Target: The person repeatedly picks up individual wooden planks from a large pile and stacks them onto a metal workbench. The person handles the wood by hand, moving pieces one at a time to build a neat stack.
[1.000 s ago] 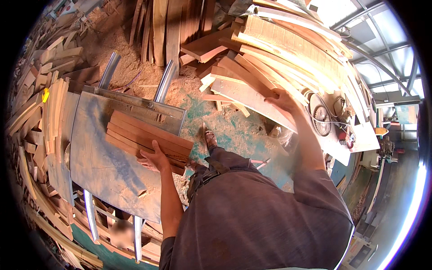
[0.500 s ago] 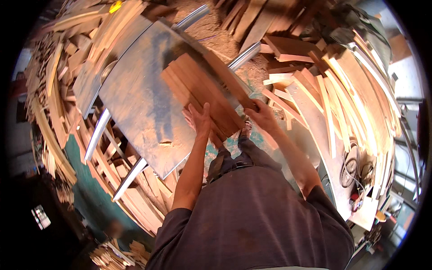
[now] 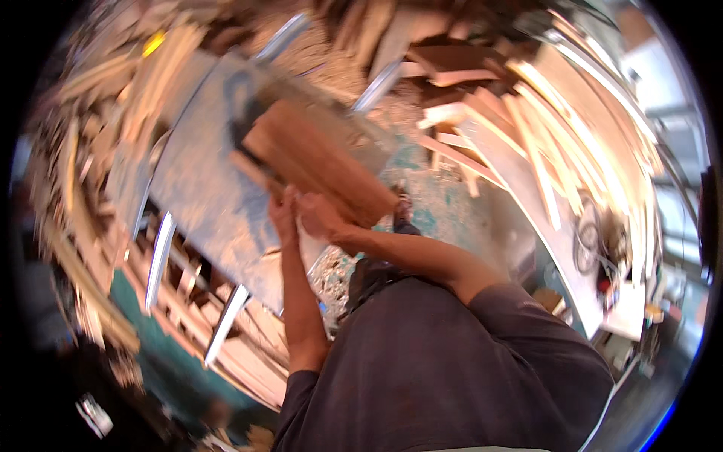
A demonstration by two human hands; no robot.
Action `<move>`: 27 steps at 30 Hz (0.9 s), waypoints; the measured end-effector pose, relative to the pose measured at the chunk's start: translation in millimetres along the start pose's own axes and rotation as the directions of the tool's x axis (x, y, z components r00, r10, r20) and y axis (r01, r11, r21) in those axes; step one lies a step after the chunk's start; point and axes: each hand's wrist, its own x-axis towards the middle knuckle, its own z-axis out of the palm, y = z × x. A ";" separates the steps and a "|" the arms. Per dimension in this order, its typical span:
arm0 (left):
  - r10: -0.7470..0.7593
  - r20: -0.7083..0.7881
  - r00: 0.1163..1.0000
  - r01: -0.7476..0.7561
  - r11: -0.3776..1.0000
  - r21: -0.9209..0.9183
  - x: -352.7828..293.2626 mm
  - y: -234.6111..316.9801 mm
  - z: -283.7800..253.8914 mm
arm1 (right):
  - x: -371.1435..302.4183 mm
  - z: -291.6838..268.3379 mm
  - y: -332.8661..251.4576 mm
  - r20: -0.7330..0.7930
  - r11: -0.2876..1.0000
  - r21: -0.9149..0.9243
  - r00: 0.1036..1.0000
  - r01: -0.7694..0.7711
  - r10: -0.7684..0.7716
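Observation:
A stack of reddish-brown wooden boards (image 3: 320, 154) lies at a slant on the saw table's metal top (image 3: 199, 151). Along its left side, a narrow wooden strip (image 3: 252, 168) sticks out, its near end in my left hand (image 3: 283, 215), whose fingers are closed around it. My right hand (image 3: 322, 217) has crossed over to the stack's near left edge, right beside the left one. Motion blur smears its fingers, so I cannot make out whether it grips the strip or a board.
Bright metal rails (image 3: 376, 87) extend from both sides of the table. Curved offcuts (image 3: 568, 143) pile up on a bench at the right, with a coiled cable (image 3: 587, 241) nearby. More timber (image 3: 90, 248) heaps at the left. Sawdust (image 3: 324, 53) covers the floor beyond.
My right hand has left the board along the stack's right side and swung left to my left hand. That board no longer lies apart there. The narrow strip now angles out leftward. The view has shifted.

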 end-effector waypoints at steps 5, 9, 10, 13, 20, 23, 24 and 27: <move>0.177 0.027 0.984 -0.168 0.864 0.475 1.3 -4.2 23.7 | -42.9 -117.2 56.9 -0.255 0.998 -0.051 0.966 0.029 -0.041; 0.152 -0.106 0.983 -0.079 0.862 0.500 -19.1 16.4 41.6 | -89.8 -282.6 65.8 -0.652 0.835 -0.272 0.730 -0.478 0.206; 0.120 -0.142 0.983 -0.025 0.842 0.538 -21.9 19.9 45.1 | -110.9 -320.7 84.4 -0.735 0.790 -0.303 0.658 -0.532 0.161; 0.138 -0.091 0.986 -0.079 0.877 0.475 -15.4 15.7 45.9 | -165.1 -408.9 111.9 -0.825 0.586 -0.462 0.565 -0.665 -0.009; 0.163 -0.069 0.984 -0.114 0.884 0.454 -14.5 -6.6 42.7 | -217.0 -450.2 157.6 -0.772 0.478 -0.480 0.613 -0.736 0.169; 0.155 -0.046 0.987 -0.116 0.877 0.466 -19.5 -2.9 42.8 | -216.5 -458.6 158.9 -0.764 0.550 -0.513 0.643 -0.659 0.058; 0.135 -0.024 0.991 -0.112 0.901 0.420 -21.5 0.7 41.9 | -215.9 -462.0 154.5 -0.756 0.527 -0.570 0.654 -0.630 -0.036; 0.121 -0.010 0.993 -0.106 0.900 0.423 -26.2 12.9 48.5 | -215.8 -489.5 145.8 -0.692 0.491 -0.674 0.705 -0.553 -0.156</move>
